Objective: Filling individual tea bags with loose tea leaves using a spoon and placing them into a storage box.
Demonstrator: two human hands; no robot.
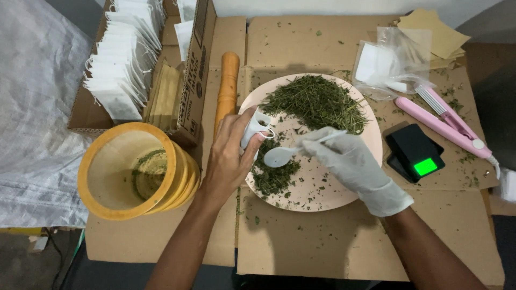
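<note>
The bare left hand (228,156) pinches a small white bag (255,126) open just beside the gloved right hand (349,161), whose white spoon (285,154) hovers over the pink plate (322,198) of dried herbs (317,102).

Flattened brown cardboard sheets (322,236) cover the worktop, flecked all over with green herb crumbs. Centre frame sits a pale pink plate (322,198) heaped with dried green herbs. Lower left, a yellow mortar bowl (107,207); just above it an open cardboard box (196,64) packed with white tea bags. A wooden pestle (228,86) lies upright in the frame between box and plate. To the right, a small black scale (411,145) with a glowing green display, a pink heat sealer (441,126) above it, a clear plastic bag (392,59), and brown paper envelopes (435,32) at upper right.
</note>
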